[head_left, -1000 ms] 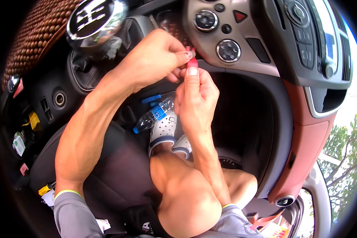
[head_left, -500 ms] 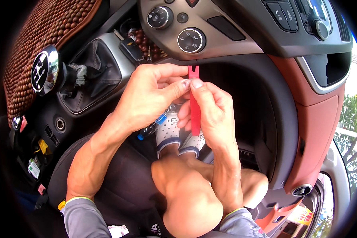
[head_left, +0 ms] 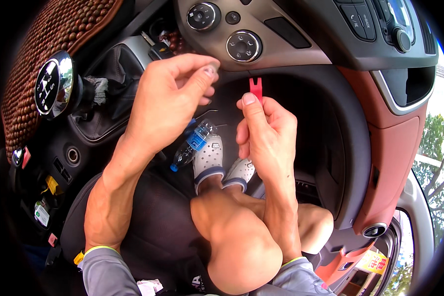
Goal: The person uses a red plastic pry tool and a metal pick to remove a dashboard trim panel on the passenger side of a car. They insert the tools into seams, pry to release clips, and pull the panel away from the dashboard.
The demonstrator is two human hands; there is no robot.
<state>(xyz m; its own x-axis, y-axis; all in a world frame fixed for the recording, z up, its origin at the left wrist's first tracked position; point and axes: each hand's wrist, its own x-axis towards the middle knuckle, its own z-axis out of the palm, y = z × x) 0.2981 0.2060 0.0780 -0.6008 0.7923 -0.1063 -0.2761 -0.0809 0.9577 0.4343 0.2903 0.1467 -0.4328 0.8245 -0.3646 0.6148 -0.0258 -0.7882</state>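
A red plastic trim pry tool [head_left: 256,89] with a forked tip stands up out of my right hand [head_left: 270,130], in front of the dashboard's lower edge. My right thumb presses on its flat side, and the hand hides its lower part. To the left, apart from the tool, is my left hand [head_left: 165,101], its thumb and forefinger brought together in a pinch. Whether anything small sits between those fingertips I cannot make out. Behind my left hand is the gear lever's leather boot [head_left: 114,74].
A chrome-rimmed gear knob [head_left: 54,85] rises at the left, near a beaded seat cover [head_left: 49,39]. Round control dials [head_left: 243,46] sit on the centre panel ahead. A plastic bottle [head_left: 195,143] lies beside my white clogs [head_left: 208,158]. The reddish-brown door-side trim [head_left: 387,163] curves along the right.
My left hand has let go of the pry tool and moved up and left. My right hand, still gripping the tool, has shifted slightly right. The bottle shows more fully.
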